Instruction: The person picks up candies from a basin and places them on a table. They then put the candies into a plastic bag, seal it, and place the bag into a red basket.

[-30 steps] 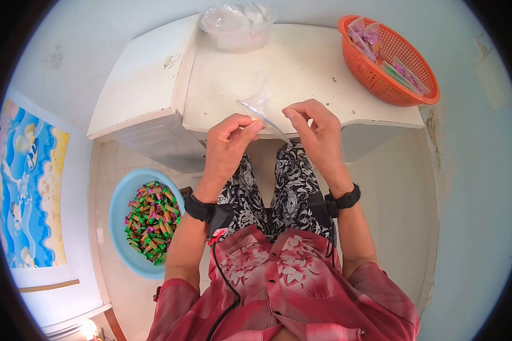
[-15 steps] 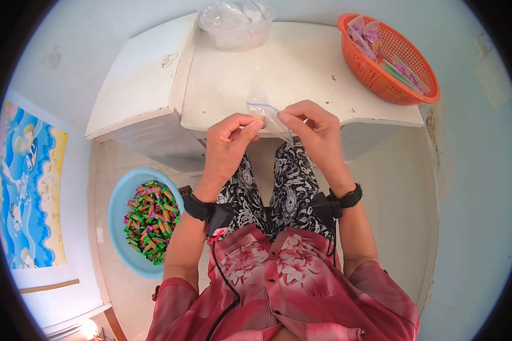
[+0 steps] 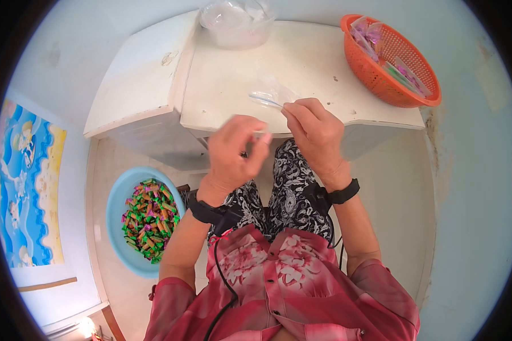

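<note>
A clear zip bag (image 3: 274,94) with a blue seal line hangs from my right hand (image 3: 314,131), pinched between thumb and fingers over the front edge of the white table (image 3: 301,62). Just left of it is my left hand (image 3: 236,150), blurred by motion, with thumb and fingers apart and nothing visible between them. What the bag holds, if anything, cannot be made out.
An orange basket (image 3: 367,72) with filled bags stands at the table's back right. At the back is a clear container (image 3: 236,37) with plastic inside. On the floor at left sits a blue basin (image 3: 118,227) of green and purple wrapped sweets (image 3: 151,219).
My left hand has let go of the bag and moved slightly down, its fingers parting. The bag now extends up and left from my right hand.
</note>
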The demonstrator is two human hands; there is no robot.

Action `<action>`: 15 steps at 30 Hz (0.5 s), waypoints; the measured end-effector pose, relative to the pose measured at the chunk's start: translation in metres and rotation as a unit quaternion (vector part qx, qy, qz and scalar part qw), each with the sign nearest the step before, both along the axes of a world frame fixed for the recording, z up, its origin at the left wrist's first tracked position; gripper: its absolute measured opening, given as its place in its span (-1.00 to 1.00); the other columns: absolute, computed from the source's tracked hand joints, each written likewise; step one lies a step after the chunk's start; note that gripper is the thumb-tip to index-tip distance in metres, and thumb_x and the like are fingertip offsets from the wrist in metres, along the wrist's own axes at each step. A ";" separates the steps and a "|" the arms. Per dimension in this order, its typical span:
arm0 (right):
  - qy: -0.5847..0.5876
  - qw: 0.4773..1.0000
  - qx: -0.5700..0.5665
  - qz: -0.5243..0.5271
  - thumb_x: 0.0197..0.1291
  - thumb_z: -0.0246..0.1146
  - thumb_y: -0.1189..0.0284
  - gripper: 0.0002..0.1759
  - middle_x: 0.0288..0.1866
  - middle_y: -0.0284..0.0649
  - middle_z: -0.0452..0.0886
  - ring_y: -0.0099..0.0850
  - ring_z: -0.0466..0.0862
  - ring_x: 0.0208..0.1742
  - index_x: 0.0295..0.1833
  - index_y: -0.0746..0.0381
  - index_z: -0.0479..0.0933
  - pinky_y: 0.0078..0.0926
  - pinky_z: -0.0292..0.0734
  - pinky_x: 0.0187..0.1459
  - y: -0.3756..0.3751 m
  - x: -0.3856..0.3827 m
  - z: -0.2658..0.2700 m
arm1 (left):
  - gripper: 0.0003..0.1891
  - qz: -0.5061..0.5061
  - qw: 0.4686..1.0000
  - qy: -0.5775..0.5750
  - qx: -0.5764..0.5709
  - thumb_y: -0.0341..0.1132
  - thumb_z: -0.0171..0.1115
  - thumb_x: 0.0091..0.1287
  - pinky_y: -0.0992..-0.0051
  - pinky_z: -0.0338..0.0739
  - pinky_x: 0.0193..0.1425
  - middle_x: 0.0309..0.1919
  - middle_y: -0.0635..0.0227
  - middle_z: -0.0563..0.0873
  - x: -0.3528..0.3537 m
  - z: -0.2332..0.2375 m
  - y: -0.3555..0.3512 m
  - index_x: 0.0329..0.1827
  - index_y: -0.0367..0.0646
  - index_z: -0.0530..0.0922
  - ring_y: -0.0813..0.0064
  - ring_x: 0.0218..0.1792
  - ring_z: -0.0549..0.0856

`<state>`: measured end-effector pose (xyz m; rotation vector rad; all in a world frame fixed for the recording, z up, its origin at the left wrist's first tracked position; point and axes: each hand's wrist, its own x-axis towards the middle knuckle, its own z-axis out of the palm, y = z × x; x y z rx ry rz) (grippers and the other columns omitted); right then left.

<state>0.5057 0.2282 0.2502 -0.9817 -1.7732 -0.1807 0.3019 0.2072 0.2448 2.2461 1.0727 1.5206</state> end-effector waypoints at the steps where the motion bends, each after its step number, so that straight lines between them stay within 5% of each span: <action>1: -0.012 1.000 0.006 -0.002 0.20 0.50 0.61 -0.79 -0.17 -0.31 0.76 -0.28 0.78 -0.36 -0.06 0.17 0.77 -0.34 0.69 -0.33 0.001 -0.001 -0.003 | -0.82 -0.040 0.996 0.036 0.066 -0.50 0.44 0.41 0.40 0.74 -0.17 0.00 0.21 0.86 0.004 0.003 0.000 0.04 -0.22 0.75 0.41 -0.16 0.86; 2: -0.010 1.000 0.007 0.001 0.19 0.49 0.62 -0.77 -0.16 -0.31 0.76 -0.27 0.78 -0.35 -0.05 0.17 0.77 -0.34 0.69 -0.33 0.002 -0.003 -0.004 | -0.74 -0.041 0.989 0.077 0.116 -0.56 0.44 0.32 0.35 0.75 -0.18 0.02 0.20 0.85 0.010 0.009 -0.001 0.06 -0.21 0.76 0.25 -0.23 0.85; 8: -0.028 1.000 -0.012 0.007 0.15 0.46 0.64 -0.71 -0.12 -0.29 0.76 -0.27 0.78 -0.34 -0.01 0.18 0.77 -0.32 0.69 -0.33 0.000 -0.001 -0.001 | -0.65 0.046 0.985 0.139 0.093 -0.59 0.40 0.33 0.30 0.75 -0.18 0.13 0.26 0.83 0.012 -0.007 0.021 0.18 -0.18 0.72 0.18 -0.20 0.86; 15: -0.046 0.999 0.005 0.023 0.08 0.47 0.63 -0.66 -0.12 -0.30 0.75 -0.28 0.75 -0.36 0.01 0.19 0.78 -0.33 0.67 -0.33 -0.002 -0.001 0.000 | -0.49 0.102 0.967 0.222 0.068 -0.45 0.40 0.39 0.24 0.68 -0.27 -0.09 0.24 0.82 0.016 -0.010 0.019 0.44 -0.15 0.68 0.12 -0.31 0.79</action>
